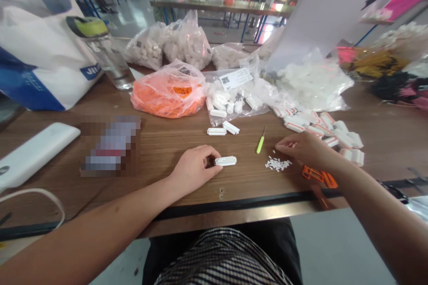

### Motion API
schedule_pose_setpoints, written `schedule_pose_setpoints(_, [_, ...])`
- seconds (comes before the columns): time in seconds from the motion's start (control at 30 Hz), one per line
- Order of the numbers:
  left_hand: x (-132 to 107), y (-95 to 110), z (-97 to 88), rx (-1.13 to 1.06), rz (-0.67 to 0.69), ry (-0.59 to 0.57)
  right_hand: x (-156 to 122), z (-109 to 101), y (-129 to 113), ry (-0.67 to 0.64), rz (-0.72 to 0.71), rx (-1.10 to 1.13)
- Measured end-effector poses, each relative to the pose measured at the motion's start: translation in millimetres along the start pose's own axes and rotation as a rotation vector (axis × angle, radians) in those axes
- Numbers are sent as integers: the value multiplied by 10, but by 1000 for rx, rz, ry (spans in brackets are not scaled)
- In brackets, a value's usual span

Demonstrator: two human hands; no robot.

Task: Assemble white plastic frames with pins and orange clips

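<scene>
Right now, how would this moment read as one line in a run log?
left hand: holds white connector housing | right hand: near small white pegs, hold unclear | green-handled pick: on table

my bare left hand (192, 165) and right hand (304, 146), uncovered forearms (110, 231), the black-and-white checked top (224, 258) I wear at the near middle, dark trousers (289, 240) showing beside it

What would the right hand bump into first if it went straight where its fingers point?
Probably the green-handled tool. The right hand points left across the table, and that tool lies in line with its fingertips. How high the hand is isn't clear, so it might pass over.
</scene>
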State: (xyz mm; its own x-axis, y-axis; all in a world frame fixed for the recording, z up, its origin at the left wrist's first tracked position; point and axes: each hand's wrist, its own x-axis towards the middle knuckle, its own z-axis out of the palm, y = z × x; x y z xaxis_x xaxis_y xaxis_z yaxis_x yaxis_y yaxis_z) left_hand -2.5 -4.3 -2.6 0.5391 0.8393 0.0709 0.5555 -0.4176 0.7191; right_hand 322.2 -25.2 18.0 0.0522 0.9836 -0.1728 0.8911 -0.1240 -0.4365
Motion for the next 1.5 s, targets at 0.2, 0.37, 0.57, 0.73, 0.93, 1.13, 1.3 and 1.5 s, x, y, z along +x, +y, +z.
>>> schedule_pose_setpoints(0.2, [1,18,-11,2,-6,-7,-24,7,-58,-51,-115,71])
schedule_pose_setpoints(0.37, [0,29,-15,-5,-15,-9,-40,35,-79,-45,-119,-44])
schedule_pose_setpoints(0.57, [-5,58,-4,-36,-56,-12,-140,69,-362,17,-138,37])
schedule_pose_setpoints(0.73, [-8,59,-7,-47,-71,-11,-209,190,-867,10,-392,133])
schedule_pose_setpoints(0.93, [-11,59,-7,-40,-58,-8,-106,427,-1183,10,-572,82])
schedule_pose_setpoints(1.13, [-8,64,0,-41,-54,-12,-72,479,-1168,9,-593,60])
schedule_pose_setpoints(1.3, [-13,45,5,-41,-34,-2,-52,482,-1112,60,-587,66])
schedule_pose_setpoints(1.5, [-14,55,1,-41,-42,-5,-54,487,-1113,49,-582,73])
